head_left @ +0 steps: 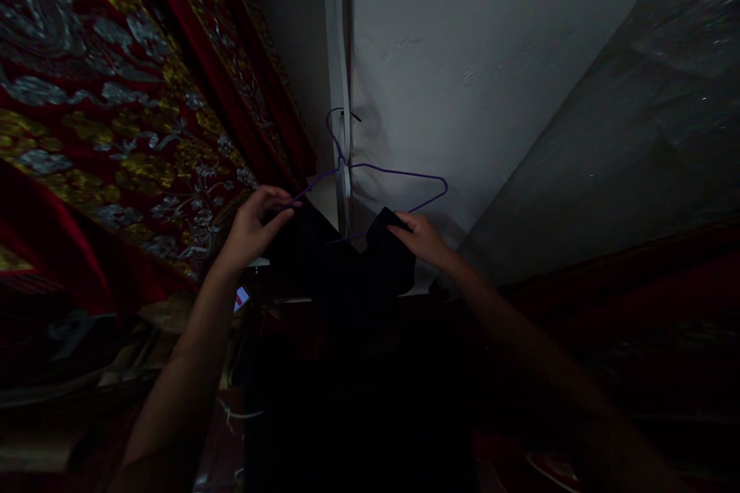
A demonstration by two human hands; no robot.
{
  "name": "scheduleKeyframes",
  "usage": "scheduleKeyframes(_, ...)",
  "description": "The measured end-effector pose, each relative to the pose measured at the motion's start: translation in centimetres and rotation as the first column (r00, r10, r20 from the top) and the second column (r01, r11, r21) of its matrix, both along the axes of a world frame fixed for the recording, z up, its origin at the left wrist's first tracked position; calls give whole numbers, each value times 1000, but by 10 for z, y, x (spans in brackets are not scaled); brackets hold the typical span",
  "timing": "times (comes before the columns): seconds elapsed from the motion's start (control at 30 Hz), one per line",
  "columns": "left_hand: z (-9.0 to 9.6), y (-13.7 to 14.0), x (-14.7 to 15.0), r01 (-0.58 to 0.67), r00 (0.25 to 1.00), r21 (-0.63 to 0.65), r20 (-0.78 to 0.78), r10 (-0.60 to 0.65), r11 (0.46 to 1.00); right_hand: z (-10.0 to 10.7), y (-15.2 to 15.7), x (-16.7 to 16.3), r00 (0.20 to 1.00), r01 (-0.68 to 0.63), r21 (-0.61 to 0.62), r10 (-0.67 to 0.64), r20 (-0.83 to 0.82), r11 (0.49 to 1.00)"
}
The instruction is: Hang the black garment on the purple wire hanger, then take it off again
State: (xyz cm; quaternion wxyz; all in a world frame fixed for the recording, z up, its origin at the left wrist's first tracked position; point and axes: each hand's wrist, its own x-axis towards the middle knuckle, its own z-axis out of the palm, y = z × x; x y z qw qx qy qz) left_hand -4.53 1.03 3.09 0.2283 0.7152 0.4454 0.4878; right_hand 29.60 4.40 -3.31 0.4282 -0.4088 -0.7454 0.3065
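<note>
A purple wire clothes hanger (398, 172) hangs by its hook against a narrow pale strip on the wall. My left hand (260, 219) pinches the hanger's left end, where a black garment (352, 277) covers part of the wire. Just below the hanger's right arm, my right hand (422, 237) grips an edge of the same black garment. The hanger's right end is bare. Darkness hides most of the garment's lower part, and its exact kind cannot be made out.
A red cloth with gold and silver embroidery (132, 123) hangs along the left. Behind the hanger stands a grey wall (462, 54), with a shiny sheet (624, 108) to its right. A small lit screen (241, 298) shows beyond my left forearm.
</note>
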Motion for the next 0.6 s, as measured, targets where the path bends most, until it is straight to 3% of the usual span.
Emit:
scheduleKeyframes(0.13, 17, 9, -2, 116, 983, -228, 169, -78, 967, -2, 23, 22, 941, 283, 126, -249, -230, 951)
scheduleKeyframes(0.23, 18, 15, -9, 140, 972, -298, 225, -73, 944, 6, 48, 43, 893, 389, 57, -361, -267, 919)
scheduleKeyframes(0.3, 19, 19, -12, 153, 974, -317, 211, -87, 936, 14, 61, 55, 925, 333, -47, -336, -180, 942)
scheduleKeyframes(0.4, 21, 28, -21, 118, 988, -304, 131, -81, 945, 31, 61, 74, 986, 148, -227, -162, -46, 963)
scheduleKeyframes(0.47, 20, 35, -29, 29, 998, -256, 59, -15, 966, 47, 50, 87, 1000, 11, -386, -7, 11, 922)
scheduleKeyframes(0.53, 15, 41, -35, -68, 998, -205, -20, 65, 976, 63, 35, 97, 993, -81, -534, 115, 31, 842)
scheduleKeyframes(0.6, 8, 46, -34, -135, 989, -178, -76, 123, 975, 77, 22, 99, 998, -51, -520, 69, 15, 852)
